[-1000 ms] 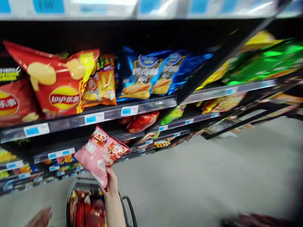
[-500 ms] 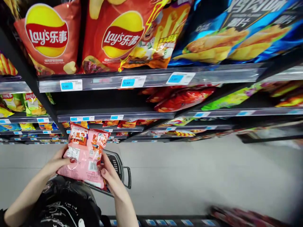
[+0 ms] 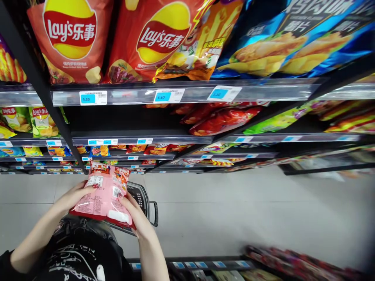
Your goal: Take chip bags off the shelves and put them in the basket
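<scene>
- Two grips clasp one pink snack bag (image 3: 103, 195). The left grip (image 3: 76, 194) curls its fingers over the left edge. The right grip (image 3: 135, 214) pinches the right edge near the close corner. Both are clenched on the packet.
- The bag is held in the air, low in front of the person. It sits partly over a black shopping basket (image 3: 142, 197) and above black printed clothing (image 3: 84, 249), well short of the shelves.
- Its long axis runs away from the person toward the shelving, with the far end leaning a little left. The red-printed top seam points at the shelves and the bottom seam at the holder. The back panel, with white label and barcode, faces up.
- Seen from the aisle, the risk is that the hold is on slick film edges only. One loosened finger could let the puffy packet slide out, miss the basket and land on the grey floor (image 3: 249, 210). A harder squeeze could crush what is inside.
- Beyond the hands, a price rail (image 3: 187, 94) runs below red Lay's bags (image 3: 72, 39) and blue crisp bags (image 3: 287, 43).
</scene>
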Tool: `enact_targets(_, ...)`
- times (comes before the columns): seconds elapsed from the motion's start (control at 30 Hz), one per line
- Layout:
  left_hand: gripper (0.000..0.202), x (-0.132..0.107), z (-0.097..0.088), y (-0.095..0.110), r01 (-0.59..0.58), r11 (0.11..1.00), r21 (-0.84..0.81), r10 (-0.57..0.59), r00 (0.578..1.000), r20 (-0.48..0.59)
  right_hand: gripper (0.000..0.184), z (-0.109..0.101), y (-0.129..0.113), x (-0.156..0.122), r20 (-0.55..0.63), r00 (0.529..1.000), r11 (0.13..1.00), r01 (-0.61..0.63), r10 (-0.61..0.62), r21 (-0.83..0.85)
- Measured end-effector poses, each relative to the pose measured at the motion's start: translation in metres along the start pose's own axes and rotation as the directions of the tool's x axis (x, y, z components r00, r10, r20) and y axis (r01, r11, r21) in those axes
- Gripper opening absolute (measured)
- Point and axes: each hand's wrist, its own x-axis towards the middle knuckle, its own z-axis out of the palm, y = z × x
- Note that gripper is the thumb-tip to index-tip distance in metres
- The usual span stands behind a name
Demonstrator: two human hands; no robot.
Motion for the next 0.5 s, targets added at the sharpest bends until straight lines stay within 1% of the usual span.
enact_targets(0.07,0.036,0.000,-0.001,0.000,-0.007,1.000,-0.001,0.007,1.000,0.023,0.047,-0.001,0.002,0.002,0.005,0.999,0.997,-0.054,0.054,0.056)
enact_targets(0.17,0.038,0.002,-0.003,0.000,-0.008,1.000,0.009,0.008,1.000,0.021,0.050,-0.002,0.004,0.005,0.008,0.998,0.996,-0.055,0.054,0.072)
enact_targets(0.33,0.045,0.006,-0.011,-0.003,0.039,0.998,0.050,-0.039,0.999,0.001,0.051,-0.001,0.006,0.008,0.022,0.999,0.997,-0.045,0.043,0.066)
enact_targets(0.43,0.046,0.007,-0.016,-0.005,-0.004,0.998,0.056,0.002,0.999,0.034,0.053,-0.001,0.008,0.009,0.036,0.999,0.999,0.006,-0.008,0.034)
enact_targets(0.5,0.050,0.008,-0.019,-0.007,-0.081,0.995,0.063,0.077,0.995,0.066,0.056,-0.003,0.008,0.008,0.077,0.991,0.993,0.111,-0.109,-0.031)
